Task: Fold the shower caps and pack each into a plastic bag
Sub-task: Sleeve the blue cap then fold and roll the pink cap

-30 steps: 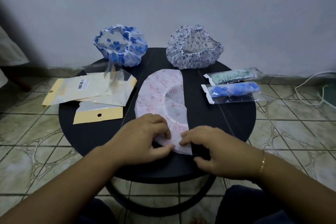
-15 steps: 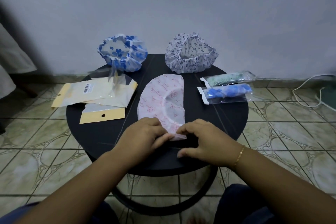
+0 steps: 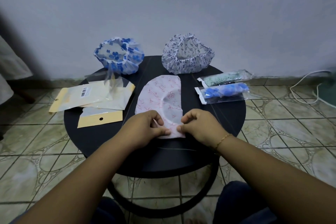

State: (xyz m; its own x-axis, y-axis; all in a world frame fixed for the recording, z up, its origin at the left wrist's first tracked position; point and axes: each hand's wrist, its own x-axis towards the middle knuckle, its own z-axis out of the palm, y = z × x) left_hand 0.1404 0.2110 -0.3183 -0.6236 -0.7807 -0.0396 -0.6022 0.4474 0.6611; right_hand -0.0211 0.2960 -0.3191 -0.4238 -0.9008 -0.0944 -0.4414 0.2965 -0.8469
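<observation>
Now both hands have closed in on the near end of the pink shower cap (image 3: pixel 160 100). A second ago the near tip lay flat under our fingers; since then it has been doubled over toward the middle, so the cap looks shorter at our edge of the bench (image 3: pixel 227 114). Left hand (image 3: pixel 145 127) has its fingers curled, thumb and forefinger pinching the folded corner. Right hand (image 3: pixel 198 125) does the same on the other side of that corner, fingers bent, thumb pressing the fold down. Neither hand is free.

The cap itself lies flat as a half-moon at bench centre, far end untouched.

Our read: half-fold done, we're starting the roll or second fold from the near end. Still plenty to do before it's narrow enough for a bag.

Elsewhere: the blue-flower cap (image 3: pixel 119 56) and the dark-sprig cap (image 3: pixel 187 54) sit unfolded at the far edge. Two packed bags (image 3: pixel 224 85) lie on the right, so two caps are done. Empty bags (image 3: pixel 94 98) are stacked on the left, overhanging the rim.

Risk: thin slippery film may spring open if either pinch lets go.
</observation>
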